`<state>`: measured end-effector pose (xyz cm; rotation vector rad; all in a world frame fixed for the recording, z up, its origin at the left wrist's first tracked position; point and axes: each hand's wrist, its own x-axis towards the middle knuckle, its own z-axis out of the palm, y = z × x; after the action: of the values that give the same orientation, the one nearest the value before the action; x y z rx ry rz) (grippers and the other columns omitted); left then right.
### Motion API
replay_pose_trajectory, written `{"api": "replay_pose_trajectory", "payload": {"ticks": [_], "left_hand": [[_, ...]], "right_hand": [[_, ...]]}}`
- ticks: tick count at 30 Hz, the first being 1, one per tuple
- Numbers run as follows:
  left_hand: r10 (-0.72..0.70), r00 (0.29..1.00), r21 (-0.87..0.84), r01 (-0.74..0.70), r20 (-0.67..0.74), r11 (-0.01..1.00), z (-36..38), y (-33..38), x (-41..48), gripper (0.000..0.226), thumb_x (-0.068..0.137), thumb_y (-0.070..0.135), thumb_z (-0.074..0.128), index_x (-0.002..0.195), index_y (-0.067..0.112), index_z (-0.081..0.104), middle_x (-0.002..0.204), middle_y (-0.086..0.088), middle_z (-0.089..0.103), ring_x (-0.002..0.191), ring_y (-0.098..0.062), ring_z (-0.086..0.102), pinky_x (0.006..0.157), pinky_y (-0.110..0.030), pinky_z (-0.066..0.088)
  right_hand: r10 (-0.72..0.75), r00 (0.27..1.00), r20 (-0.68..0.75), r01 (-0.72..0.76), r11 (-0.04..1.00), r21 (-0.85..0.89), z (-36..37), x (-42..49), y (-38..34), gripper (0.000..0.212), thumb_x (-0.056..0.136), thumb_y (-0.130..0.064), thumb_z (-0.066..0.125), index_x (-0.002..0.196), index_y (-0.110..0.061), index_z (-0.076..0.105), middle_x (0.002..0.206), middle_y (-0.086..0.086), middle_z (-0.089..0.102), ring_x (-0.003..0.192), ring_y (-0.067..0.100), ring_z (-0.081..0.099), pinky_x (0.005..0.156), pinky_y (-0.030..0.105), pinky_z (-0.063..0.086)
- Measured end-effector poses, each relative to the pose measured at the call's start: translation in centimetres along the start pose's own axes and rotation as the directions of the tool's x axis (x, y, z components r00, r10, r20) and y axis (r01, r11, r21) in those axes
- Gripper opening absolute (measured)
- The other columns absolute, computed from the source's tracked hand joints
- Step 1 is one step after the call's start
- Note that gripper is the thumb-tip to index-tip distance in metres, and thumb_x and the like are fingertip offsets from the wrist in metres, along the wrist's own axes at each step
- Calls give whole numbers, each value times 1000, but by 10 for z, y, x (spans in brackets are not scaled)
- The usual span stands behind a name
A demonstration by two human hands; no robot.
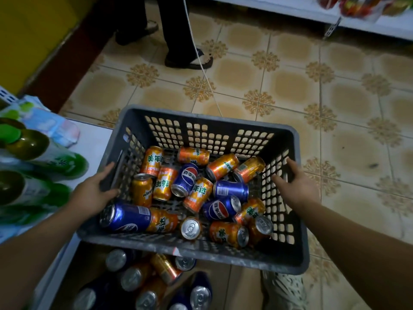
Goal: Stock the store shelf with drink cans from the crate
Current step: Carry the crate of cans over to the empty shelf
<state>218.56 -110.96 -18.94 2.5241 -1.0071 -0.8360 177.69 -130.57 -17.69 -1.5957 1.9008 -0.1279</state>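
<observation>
A dark grey plastic crate (210,118) with perforated walls is held over the tiled floor. Several orange cans (199,194) and blue cans (126,218) lie jumbled on its bottom. My left hand (92,191) grips the crate's left wall, thumb inside and fingers outside. On the opposite side my right hand (295,186) grips the right wall the same way. Beneath the crate's near edge, a lower shelf (55,274) carries more orange and blue cans (131,278), most upright, one orange can lying tilted.
Green-capped bottles (26,144) and pale packets (51,124) lie on the white upper shelf at left. Another person's legs and sandals (190,61) stand on the floor ahead, by a white cord (202,68). A white shelf (357,21) with red packets runs along the far right.
</observation>
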Motion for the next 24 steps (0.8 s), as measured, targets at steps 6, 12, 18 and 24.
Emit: {"api": "replay_pose_trajectory", "payload": {"ticks": [6, 12, 18, 24], "left_hand": [[6, 999, -14, -6, 42, 1000, -2, 0, 0, 84, 80, 14, 74, 149, 28, 28, 146, -10, 44, 122, -31, 52, 99, -40, 41], [-5, 1000, 243, 6, -3, 970, 0, 9, -4, 85, 82, 38, 71, 150, 32, 21, 155, -13, 15, 138, -37, 24, 110, -47, 29], [191, 981, 403, -163, -29, 900, 19, 50, -15, 77, 85, 48, 63, 150, 30, 24, 159, -10, 12, 145, -31, 7, 117, -48, 11], [205, 963, 169, -235, 177, 957, 72, 91, -31, 70, 87, 39, 63, 147, 22, 32, 154, -4, 28, 140, -24, 27, 112, -40, 28]], "right_hand": [[-2, 1000, -19, 1, 1000, -26, 3, -1, 2, 67, 91, -47, 58, 147, -45, 22, 140, 7, 52, 90, 21, 60, 66, 32, 54], [-27, 999, -19, 18, 936, -351, 1, 1, -9, 85, 84, -56, 60, 151, -39, 10, 156, 14, 20, 139, 37, 28, 113, 53, 29], [-313, 949, 49, 294, 816, -498, 12, -4, -40, 83, 87, -53, 57, 153, -31, 13, 159, 8, 14, 147, 28, 8, 119, 45, 9], [-202, 878, 433, 349, 890, -293, 57, -17, -36, 79, 86, -60, 56, 150, -27, 24, 150, 8, 33, 136, 26, 34, 109, 44, 36]]}}
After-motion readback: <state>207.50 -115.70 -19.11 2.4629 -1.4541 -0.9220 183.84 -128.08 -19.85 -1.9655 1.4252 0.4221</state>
